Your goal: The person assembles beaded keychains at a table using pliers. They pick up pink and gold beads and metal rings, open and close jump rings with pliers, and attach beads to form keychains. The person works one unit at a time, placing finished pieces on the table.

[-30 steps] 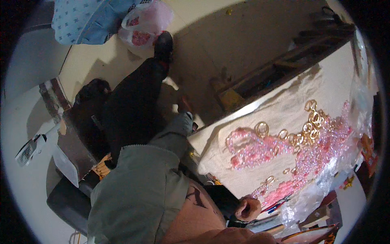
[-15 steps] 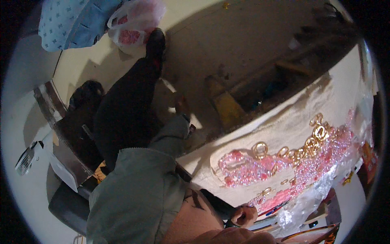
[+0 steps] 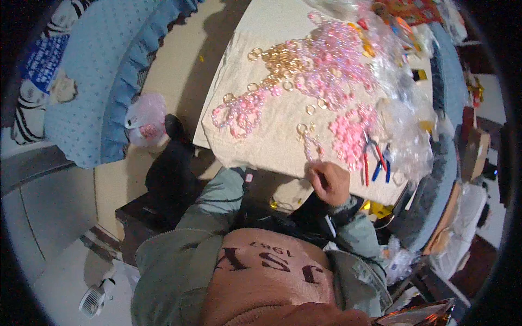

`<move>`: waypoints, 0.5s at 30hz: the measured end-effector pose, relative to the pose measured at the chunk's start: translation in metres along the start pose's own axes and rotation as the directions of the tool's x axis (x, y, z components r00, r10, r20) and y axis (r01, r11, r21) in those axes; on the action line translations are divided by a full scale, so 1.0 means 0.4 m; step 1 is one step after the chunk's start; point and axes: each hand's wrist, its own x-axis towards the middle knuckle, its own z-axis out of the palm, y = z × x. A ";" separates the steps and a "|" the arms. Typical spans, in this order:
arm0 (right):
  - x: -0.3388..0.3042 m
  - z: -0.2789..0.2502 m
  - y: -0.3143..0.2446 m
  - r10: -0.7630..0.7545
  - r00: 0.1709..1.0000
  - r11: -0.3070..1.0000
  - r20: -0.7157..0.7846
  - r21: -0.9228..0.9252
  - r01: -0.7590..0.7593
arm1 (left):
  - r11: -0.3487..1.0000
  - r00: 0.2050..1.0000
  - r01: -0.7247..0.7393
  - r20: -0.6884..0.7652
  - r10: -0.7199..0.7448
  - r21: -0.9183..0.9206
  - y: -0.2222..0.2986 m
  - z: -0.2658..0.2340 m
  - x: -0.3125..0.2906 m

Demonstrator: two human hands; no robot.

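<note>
My right hand (image 3: 330, 183) is at the near edge of the cloth-covered table (image 3: 255, 155), its fingers curled closed. A short bead strand (image 3: 311, 145) of clear and pink beads runs from a gold ring (image 3: 302, 129) down to these fingers, where its end is hidden. My left sleeve (image 3: 220, 193) reaches up to the table's near edge, and the hand beyond it does not show. Ahead lie looped pink bead strands (image 3: 239, 114), a heap of gold rings (image 3: 285, 62) and a larger pile of pink bead chains (image 3: 337, 49). Pink beads (image 3: 350, 136) lie right of my right hand's strand.
Red- and blue-handled pliers (image 3: 375, 160) lie at the right, beside crumpled clear plastic bags (image 3: 405, 136). A blue padded seat (image 3: 443, 179) borders the table's right side. At the left are a blue ruffled cover (image 3: 103, 81) and a pink-white plastic bag (image 3: 145, 122) on the floor.
My view has swung round to the right, bringing the whole table and my right hand nearer the middle. My left hand, dimly visible beside the table before, has gone out of sight.
</note>
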 end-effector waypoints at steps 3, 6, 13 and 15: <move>-0.007 0.003 0.004 -0.029 0.998 0.999 -0.064 0.016 0.030 | 0.932 0.948 0.047 0.310 0.072 -0.360 0.125 -0.066 -0.116; -0.019 0.003 0.012 -0.084 0.992 0.995 -0.096 0.045 0.089 | 0.939 0.907 0.144 0.422 0.001 -0.311 0.307 -0.115 -0.297; -0.049 0.000 -0.010 0.110 0.992 0.794 -0.061 0.605 -0.051 | 0.900 0.836 -0.327 0.355 0.418 -0.288 0.761 -0.072 -0.684; -0.070 -0.008 -0.026 0.076 0.995 0.761 -0.058 0.648 -0.021 | 0.855 0.814 -0.401 0.300 0.497 -0.328 0.832 -0.028 -0.726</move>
